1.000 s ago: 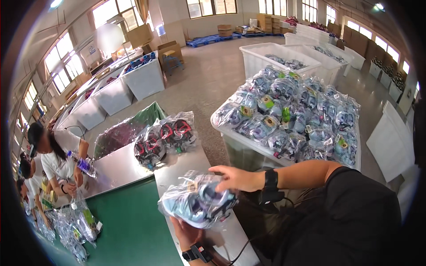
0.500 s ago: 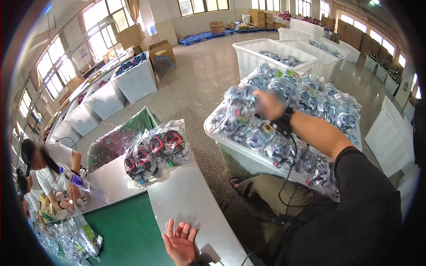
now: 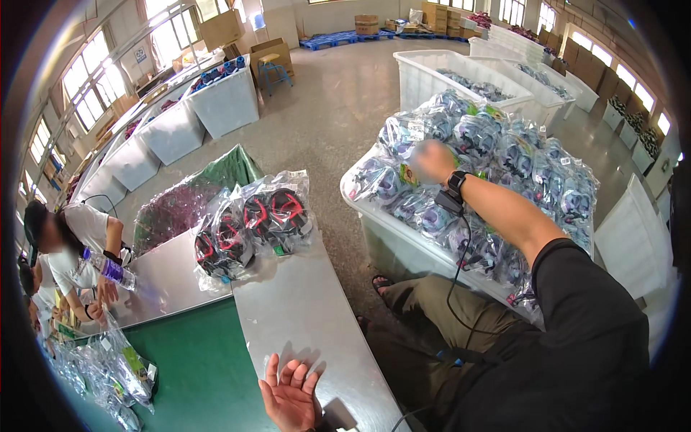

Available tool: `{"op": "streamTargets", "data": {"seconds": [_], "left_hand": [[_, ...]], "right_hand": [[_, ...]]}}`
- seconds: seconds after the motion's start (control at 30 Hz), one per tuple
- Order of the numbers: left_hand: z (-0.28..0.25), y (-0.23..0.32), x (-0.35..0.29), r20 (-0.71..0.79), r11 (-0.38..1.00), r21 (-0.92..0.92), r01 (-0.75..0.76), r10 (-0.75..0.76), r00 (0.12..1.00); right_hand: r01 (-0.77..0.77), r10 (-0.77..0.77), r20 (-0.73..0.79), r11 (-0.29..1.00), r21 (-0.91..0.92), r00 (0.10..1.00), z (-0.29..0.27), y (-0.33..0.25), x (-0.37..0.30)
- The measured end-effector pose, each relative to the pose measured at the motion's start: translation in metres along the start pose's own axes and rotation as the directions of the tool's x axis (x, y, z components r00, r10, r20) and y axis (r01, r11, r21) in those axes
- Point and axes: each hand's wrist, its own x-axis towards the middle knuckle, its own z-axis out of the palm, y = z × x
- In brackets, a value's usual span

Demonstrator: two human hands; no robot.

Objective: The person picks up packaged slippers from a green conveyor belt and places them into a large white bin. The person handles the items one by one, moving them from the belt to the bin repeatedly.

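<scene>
My right hand (image 3: 434, 163), blurred, reaches over the heap of light-blue and lilac bagged sandals (image 3: 479, 137). It touches or lies just above the clear bags near the heap's left side; its fingers are smeared, so any grip is hidden. The heap fills a large white plastic bin (image 3: 399, 248) to above its rim. My left hand (image 3: 291, 396) rests palm up over the steel tabletop (image 3: 284, 309), fingers apart and slightly curled, holding nothing. Beyond it on the table lie clear bags of black-and-red sandals (image 3: 255, 223).
A green conveyor belt (image 3: 209, 367) runs beside the steel top, with bagged shoes (image 3: 129, 367) at its left. A co-worker (image 3: 83, 237) handles bags there. A green-lined container (image 3: 237, 169) stands behind the table. White bins (image 3: 223, 108) line the left; a cable hangs from my right wrist.
My right hand was over a bag at the heap's far left; now it is lower against the bags. My left hand stays palm up. The whole view has shifted slightly.
</scene>
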Motion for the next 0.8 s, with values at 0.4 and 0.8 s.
{"op": "streamTargets", "data": {"seconds": [0.4, 0.8], "left_hand": [[-0.005, 0.002, 0.003, 0.051, 1.000, -0.015, 0.018, -0.017, 0.999], [-0.016, 0.008, 0.003, 0.202, 0.992, -0.094, 0.087, -0.067, 0.977]], "right_hand": [[-0.451, 0.452, -0.161, 0.891, 0.050, 0.877, 0.024, -0.064, 0.046], [-0.527, 0.530, -0.086, 0.848, 0.059, 0.844, 0.033, -0.054, 0.062]]}}
